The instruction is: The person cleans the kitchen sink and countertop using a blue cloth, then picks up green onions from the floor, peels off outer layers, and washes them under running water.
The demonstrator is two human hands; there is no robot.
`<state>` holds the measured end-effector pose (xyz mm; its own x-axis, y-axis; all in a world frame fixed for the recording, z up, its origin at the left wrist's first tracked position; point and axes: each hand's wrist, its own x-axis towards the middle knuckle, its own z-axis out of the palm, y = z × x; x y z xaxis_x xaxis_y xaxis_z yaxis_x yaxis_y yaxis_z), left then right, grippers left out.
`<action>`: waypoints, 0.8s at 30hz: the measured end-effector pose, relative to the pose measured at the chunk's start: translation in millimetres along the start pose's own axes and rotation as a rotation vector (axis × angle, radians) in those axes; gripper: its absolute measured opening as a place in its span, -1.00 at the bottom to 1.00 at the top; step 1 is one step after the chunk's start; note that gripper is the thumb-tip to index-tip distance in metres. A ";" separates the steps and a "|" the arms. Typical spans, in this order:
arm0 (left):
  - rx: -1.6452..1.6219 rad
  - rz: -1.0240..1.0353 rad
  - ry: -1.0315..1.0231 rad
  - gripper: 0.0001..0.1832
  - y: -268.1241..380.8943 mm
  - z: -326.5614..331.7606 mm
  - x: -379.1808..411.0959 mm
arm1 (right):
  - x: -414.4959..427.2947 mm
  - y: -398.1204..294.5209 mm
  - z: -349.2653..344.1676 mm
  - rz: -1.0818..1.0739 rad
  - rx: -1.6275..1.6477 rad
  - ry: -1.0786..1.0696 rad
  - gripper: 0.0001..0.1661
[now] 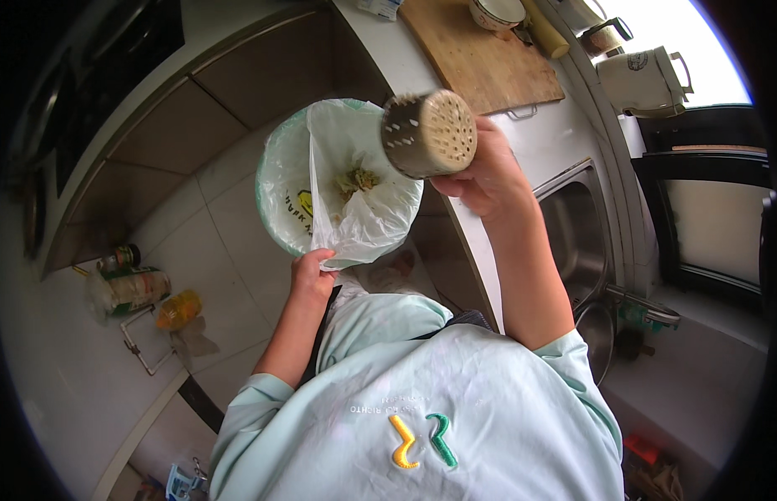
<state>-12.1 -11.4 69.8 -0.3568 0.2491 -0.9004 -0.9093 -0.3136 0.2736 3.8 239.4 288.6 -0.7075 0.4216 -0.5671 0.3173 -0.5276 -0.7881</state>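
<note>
A round trash bin [263, 188] with a pale green rim, lined with a translucent plastic bag [376, 235], stands on the floor before me. Some leafy scraps [358, 180] lie inside the bag. My left hand [314, 269] pinches the edge of the bag at the near rim. In my right hand [488, 172] is a perforated metal utensil holder [426, 134], tipped so that its holed base faces up, over the right side of the bin. Its opening is turned away from view.
Right of the bin runs a counter with a wooden cutting board [488, 69], a bowl [498, 12] and a steel sink [570, 232]. A white jug [639, 81] stands by the window. Bottles and a jar [134, 291] are on the left.
</note>
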 end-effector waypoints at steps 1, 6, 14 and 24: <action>0.023 0.017 -0.017 -0.50 -2.1 0.0 0.9 | 17.7 17.1 -14.5 0.043 -0.058 0.037 -0.73; 0.105 -0.005 -0.018 -0.55 -0.2 3.8 -1.8 | 54.8 94.8 -67.2 0.167 -0.421 0.335 -0.62; 0.080 0.014 -0.044 -0.49 -0.5 -8.3 -3.2 | -1.7 27.1 -28.9 -0.020 0.041 -0.049 -0.76; 0.077 -0.046 -0.006 -0.50 0.9 -9.4 -3.0 | 19.0 79.6 -73.8 0.015 -0.090 0.167 -0.66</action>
<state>-9.8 -21.1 69.6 -0.3150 0.2674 -0.9107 -0.9385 -0.2305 0.2569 62.2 259.9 197.5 -0.5899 0.5345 -0.6053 0.3876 -0.4702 -0.7929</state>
